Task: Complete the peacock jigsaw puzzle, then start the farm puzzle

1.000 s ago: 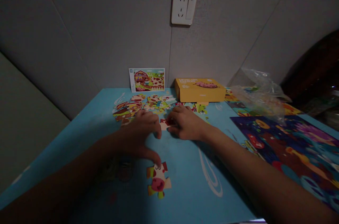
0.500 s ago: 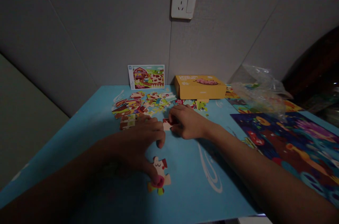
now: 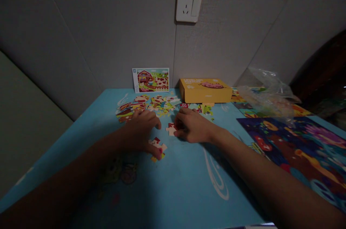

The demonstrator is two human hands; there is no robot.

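Note:
On the blue tabletop [image 3: 178, 185], a jigsaw piece with a cow's face [image 3: 155, 144] lies under the thumb of my left hand [image 3: 137, 130]. That hand is open, its thumb and fingers spread wide apart; its fingertips reach toward the heap of loose pieces. To the right, my right hand [image 3: 193, 124] pinches a red-and-white jigsaw piece [image 3: 171, 130] flat on the table between thumb and fingers. A small gap separates the two pieces. The loose jigsaw pieces [image 3: 162, 104] lie heaped just beyond both hands.
A farm picture card [image 3: 152, 79] leans against the wall, beside a yellow puzzle box [image 3: 207, 92]. A dark blue picture sheet [image 3: 297, 149] and a clear plastic bag [image 3: 267, 95] lie at the right. Above is a wall socket [image 3: 189, 3].
With its thumb, my left hand has slid the cow-face piece away from me, toward the piece at my right hand. My right hand has stayed nearly in place.

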